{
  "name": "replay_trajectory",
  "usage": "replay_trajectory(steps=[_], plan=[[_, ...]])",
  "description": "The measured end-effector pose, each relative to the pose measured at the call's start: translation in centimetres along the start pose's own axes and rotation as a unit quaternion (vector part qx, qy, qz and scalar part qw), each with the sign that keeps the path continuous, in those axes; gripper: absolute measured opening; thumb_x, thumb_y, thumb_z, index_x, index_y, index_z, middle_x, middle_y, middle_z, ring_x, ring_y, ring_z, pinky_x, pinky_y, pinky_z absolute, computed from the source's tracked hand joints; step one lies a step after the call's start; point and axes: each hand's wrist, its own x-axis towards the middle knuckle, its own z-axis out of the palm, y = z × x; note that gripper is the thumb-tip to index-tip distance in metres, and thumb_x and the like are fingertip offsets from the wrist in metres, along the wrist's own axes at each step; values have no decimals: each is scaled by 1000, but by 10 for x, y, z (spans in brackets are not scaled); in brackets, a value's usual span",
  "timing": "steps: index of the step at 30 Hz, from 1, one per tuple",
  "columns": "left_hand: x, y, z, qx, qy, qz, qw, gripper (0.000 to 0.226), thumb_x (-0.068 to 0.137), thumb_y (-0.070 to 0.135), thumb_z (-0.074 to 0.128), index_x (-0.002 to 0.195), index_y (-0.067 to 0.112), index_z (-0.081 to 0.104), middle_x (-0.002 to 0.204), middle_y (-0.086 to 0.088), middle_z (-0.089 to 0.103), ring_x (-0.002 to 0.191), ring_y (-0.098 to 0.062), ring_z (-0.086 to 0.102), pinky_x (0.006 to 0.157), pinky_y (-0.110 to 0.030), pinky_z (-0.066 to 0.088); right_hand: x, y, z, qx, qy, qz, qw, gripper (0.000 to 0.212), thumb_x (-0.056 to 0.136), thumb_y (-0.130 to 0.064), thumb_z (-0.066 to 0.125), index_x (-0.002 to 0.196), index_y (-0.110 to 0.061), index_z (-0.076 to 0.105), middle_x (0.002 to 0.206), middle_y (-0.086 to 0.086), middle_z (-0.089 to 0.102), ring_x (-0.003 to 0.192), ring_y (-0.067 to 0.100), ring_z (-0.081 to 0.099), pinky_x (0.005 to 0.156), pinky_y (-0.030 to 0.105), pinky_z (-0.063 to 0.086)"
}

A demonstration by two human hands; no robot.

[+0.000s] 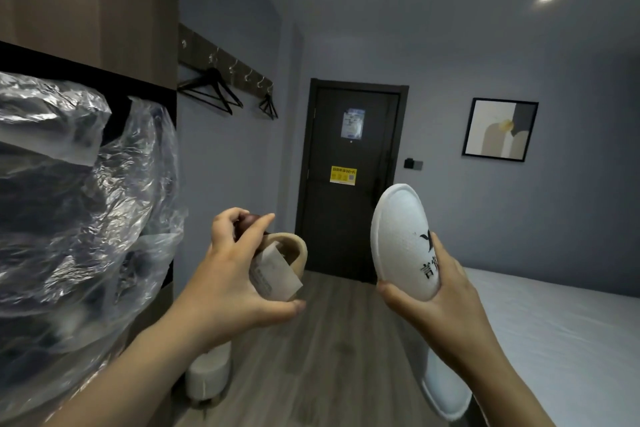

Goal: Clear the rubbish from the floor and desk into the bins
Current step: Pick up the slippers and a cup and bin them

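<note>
My left hand (239, 274) grips a tan paper cup (287, 253) with a white paper slip (275, 274) against its side, and pinches a small dark round thing (250, 220) under the thumb. My right hand (436, 291) holds a white disposable slipper (403, 239) with black print, sole end upward. A second white slipper (446, 388) hangs below my right forearm; how it is held is hidden. Both hands are raised at chest height in the middle of the room.
A large crumpled clear plastic bag (76, 218) fills the left side. A white stool (207, 374) stands on the wooden floor below my left arm. A bed (554, 329) lies at right, a dark door (349, 177) ahead, hangers (211, 90) on wall hooks.
</note>
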Motion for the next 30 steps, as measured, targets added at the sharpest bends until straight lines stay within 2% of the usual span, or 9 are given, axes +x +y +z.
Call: replay_trajectory(steps=[3, 7, 11, 15, 18, 21, 25, 30], plan=[[31, -36, 18, -3, -10, 0, 1000, 116, 46, 66, 78, 145, 37, 26, 134, 22, 4, 126, -5, 26, 101, -21, 32, 33, 17, 31, -7, 1, 9, 1000, 112, 60, -58, 77, 152, -32, 20, 140, -6, 40, 117, 11, 45, 86, 26, 46], [83, -83, 51, -11, -25, -3, 1000, 114, 45, 67, 76, 144, 36, 27, 134, 24, 3, 129, -7, 26, 104, -23, 34, 86, 48, 75, -14, -2, 15, 1000, 116, 54, -65, 70, 152, -33, 18, 140, -5, 39, 118, 13, 45, 87, 28, 50], [150, -125, 81, -7, -44, -9, 999, 115, 45, 69, 74, 144, 36, 27, 133, 24, 3, 129, -9, 30, 105, -27, 38, 152, 81, 115, -9, 7, 31, 999, 109, 66, -51, 79, 153, -29, 17, 142, -4, 38, 117, 10, 43, 81, 18, 41], [213, -167, 97, 13, -40, -22, 999, 114, 47, 67, 77, 144, 37, 25, 133, 25, 2, 128, -10, 31, 102, -31, 46, 222, 105, 160, 14, -10, 42, 999, 110, 65, -54, 78, 153, -32, 15, 143, -7, 35, 121, 12, 45, 95, 34, 50], [251, -205, 107, 25, -32, -35, 999, 114, 46, 67, 77, 143, 37, 26, 132, 24, 3, 126, -10, 32, 100, -31, 47, 270, 121, 194, 11, -32, 44, 998, 111, 61, -62, 75, 152, -33, 17, 141, -8, 37, 120, 12, 46, 94, 34, 49], [285, -246, 121, 38, -24, -50, 998, 113, 46, 66, 76, 143, 36, 27, 131, 24, 5, 124, -11, 35, 100, -30, 46, 313, 137, 231, 4, -47, 42, 998, 114, 50, -73, 64, 149, -36, 20, 141, -7, 38, 121, 14, 46, 97, 41, 49], [336, -306, 146, 38, -30, -64, 997, 113, 46, 66, 76, 143, 36, 27, 131, 24, 6, 121, -15, 36, 89, -34, 54, 370, 163, 285, -3, -48, 32, 998, 114, 51, -74, 63, 150, -36, 20, 142, -8, 38, 124, 12, 43, 99, 41, 48], [415, -384, 173, 18, -42, -67, 997, 116, 46, 63, 78, 145, 34, 26, 130, 27, 5, 122, -13, 35, 85, -36, 56, 449, 194, 353, -17, -43, 38, 998, 111, 52, -74, 64, 148, -35, 24, 139, -8, 42, 120, 13, 47, 95, 43, 52]])
